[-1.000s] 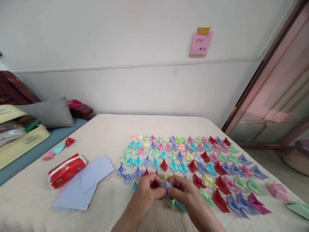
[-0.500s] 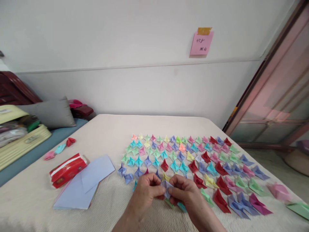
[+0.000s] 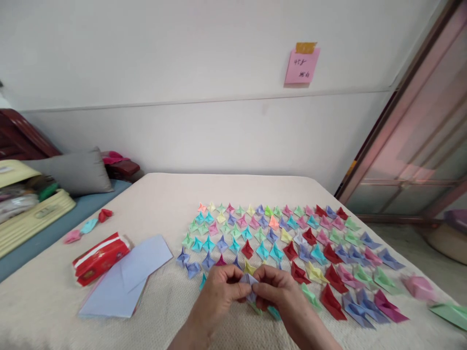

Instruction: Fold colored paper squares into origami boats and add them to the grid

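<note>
L hand [image 3: 221, 290]: thumb + fingers clamped on folded lilac paper [image 3: 249, 279] | R hand [image 3: 280, 290]: ditto, opp. side | paper loc.: betw. hands, at nr rows of coloured folded pcs [image 3: 247, 249] | lilac sheets [image 3: 109, 297] + red pkt [image 3: 98, 261] to L

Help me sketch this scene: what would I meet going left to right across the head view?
Pale yellow case, red-and-white packet, left hand, pinched lavender folded paper, right hand, solitary pink folded paper, pale green folded paper.
</note>
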Tool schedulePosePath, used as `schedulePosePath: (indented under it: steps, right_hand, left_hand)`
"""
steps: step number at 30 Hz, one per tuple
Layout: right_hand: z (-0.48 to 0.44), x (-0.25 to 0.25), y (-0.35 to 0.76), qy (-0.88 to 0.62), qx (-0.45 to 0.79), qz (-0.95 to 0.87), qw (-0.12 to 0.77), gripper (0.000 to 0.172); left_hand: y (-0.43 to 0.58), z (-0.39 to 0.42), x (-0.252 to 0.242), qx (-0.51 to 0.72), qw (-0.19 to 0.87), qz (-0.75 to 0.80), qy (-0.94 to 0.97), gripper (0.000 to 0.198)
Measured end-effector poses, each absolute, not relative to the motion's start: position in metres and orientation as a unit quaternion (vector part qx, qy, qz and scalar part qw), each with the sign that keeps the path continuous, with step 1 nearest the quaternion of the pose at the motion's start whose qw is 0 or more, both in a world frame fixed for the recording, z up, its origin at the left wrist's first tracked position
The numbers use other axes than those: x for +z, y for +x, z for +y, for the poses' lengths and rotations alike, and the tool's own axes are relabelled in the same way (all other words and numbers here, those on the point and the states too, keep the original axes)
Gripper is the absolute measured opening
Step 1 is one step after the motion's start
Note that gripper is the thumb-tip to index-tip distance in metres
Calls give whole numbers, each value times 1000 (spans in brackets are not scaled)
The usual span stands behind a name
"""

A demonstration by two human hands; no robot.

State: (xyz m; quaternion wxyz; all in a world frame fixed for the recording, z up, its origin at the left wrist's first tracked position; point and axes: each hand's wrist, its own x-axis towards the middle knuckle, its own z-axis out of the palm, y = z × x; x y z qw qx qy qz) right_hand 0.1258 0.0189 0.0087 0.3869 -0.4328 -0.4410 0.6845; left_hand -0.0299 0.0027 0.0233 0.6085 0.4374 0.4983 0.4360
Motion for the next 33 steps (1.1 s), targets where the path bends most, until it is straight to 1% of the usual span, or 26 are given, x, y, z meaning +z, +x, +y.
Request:
schedulePosePath:
  steps: [4,7,13,16,20,23,26,29,33]
  right_hand:
    - [20,5,122,-445,661,-460,392,10]
    - [20,6,121,-449,655,-458,400,9]
    - [19,8,122,-451,652,-452,409,13]
    - [19,6,121,-446,646,-463,411,17]
    - [18,4,119,-470,621,-460,426,19]
    - [17,5,118,-466,626,-444,440,20]
    - [16,9,118,-450,647,-412,458,19]
    - [14,12,116,-433,654,-381,489,17]
    - [11,14,115,-418,657,-364,510,8]
  left_hand:
    - [-27,3,22,446,571,533,437,11]
    - [-28,3,20,438,573,532,443,12]
    - [-30,5,17,438,596,508,442,13]
    - [-28,5,17,449,591,512,432,13]
    - [-23,3,18,475,560,520,436,14]
    - [-20,1,18,493,570,506,420,12]
    - [-18,-1,16,511,591,492,384,10]
    - [-14,-3,11,543,577,495,357,7]
    - [-11,-5,8,575,570,484,332,2]
